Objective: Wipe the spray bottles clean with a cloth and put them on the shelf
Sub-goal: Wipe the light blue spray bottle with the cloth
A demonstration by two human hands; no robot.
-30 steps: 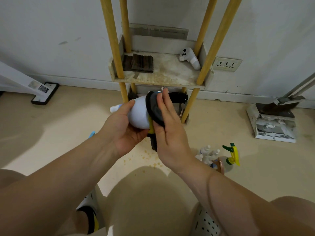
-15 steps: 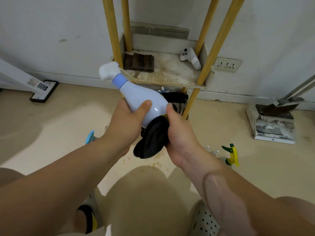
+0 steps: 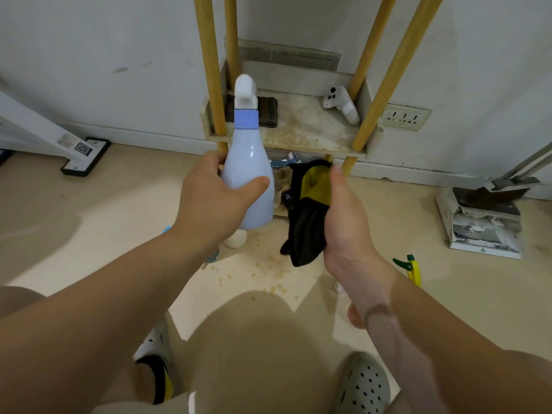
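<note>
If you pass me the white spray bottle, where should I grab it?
Probably the slim neck of the white spray bottle, just under its blue collar. It stands upright and the left hand wraps its wide belly, so that narrow part is free. Come from the right side.

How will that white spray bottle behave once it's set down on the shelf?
Likely steady upright: the spray bottle is widest low down, narrowing to the neck. Still tall, so a knock could tip it, and its round body would probably roll. The glossy surface may feel slippery in the left hand.
</note>
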